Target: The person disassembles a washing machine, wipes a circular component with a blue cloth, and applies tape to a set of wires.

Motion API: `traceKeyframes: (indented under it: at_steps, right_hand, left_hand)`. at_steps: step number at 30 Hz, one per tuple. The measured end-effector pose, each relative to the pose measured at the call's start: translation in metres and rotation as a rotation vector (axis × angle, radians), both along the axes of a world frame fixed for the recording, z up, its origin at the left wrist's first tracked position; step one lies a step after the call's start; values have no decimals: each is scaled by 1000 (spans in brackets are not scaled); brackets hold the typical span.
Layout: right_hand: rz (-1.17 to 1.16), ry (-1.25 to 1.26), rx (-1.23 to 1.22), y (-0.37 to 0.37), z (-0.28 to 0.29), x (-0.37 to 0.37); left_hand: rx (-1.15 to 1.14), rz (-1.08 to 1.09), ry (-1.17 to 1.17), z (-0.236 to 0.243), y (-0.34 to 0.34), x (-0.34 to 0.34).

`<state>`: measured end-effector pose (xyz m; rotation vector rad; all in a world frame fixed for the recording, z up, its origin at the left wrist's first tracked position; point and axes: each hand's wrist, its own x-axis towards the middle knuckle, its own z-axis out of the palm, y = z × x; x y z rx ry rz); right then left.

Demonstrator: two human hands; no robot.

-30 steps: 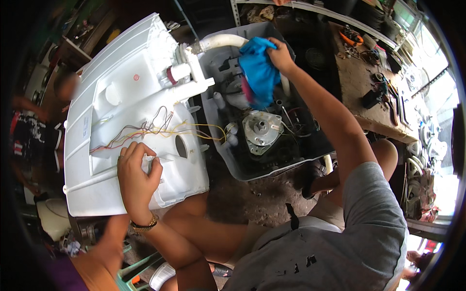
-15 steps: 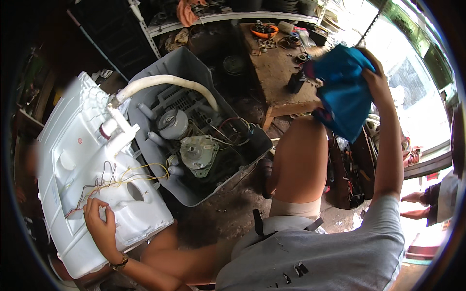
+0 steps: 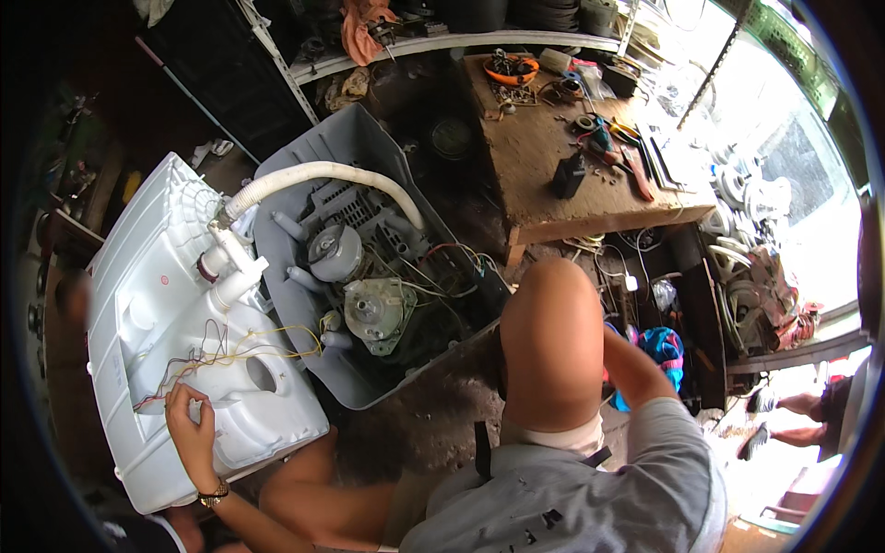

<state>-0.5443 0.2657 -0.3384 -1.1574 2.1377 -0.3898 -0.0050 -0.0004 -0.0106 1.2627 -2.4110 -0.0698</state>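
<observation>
My left hand [image 3: 190, 422] rests on the white plastic housing [image 3: 129, 369], fingers curled into a pinch; what they hold, if anything, is unclear. Thin coloured wires [image 3: 214, 357] lie just above it. Beside the housing sits a grey plastic body [image 3: 359, 392] with a motor [image 3: 334, 253], a metal-plated part [image 3: 373, 313] and a white hose [image 3: 323, 170]. My right forearm [image 3: 638, 366] reaches down behind my raised knee [image 3: 550, 341], which hides that hand. A crumpled blue and pink cloth [image 3: 659, 355] is low beside it.
A wooden workbench [image 3: 535, 147] bears pliers, an orange bowl and small parts. Shelving [image 3: 442, 44] runs behind. White coiled pieces [image 3: 747, 198] pile by the bright opening at right. Another person's legs [image 3: 797, 424] show at far right; a blurred person [image 3: 72, 295] is at far left.
My right hand has swung the blue cloth from over the grey body out to the right, then down behind my knee. The view has shifted rightward. My left hand stays on the white housing.
</observation>
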Motion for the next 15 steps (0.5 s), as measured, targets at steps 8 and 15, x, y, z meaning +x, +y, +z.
traceKeyframes:
  at_steps: [8, 15]
  right_hand:
    - [-6, 266, 198, -63, -41, 12]
    - [12, 292, 193, -56, -36, 2]
  left_hand:
    - [87, 36, 84, 4, 1, -11]
    - [97, 49, 65, 6, 5, -27]
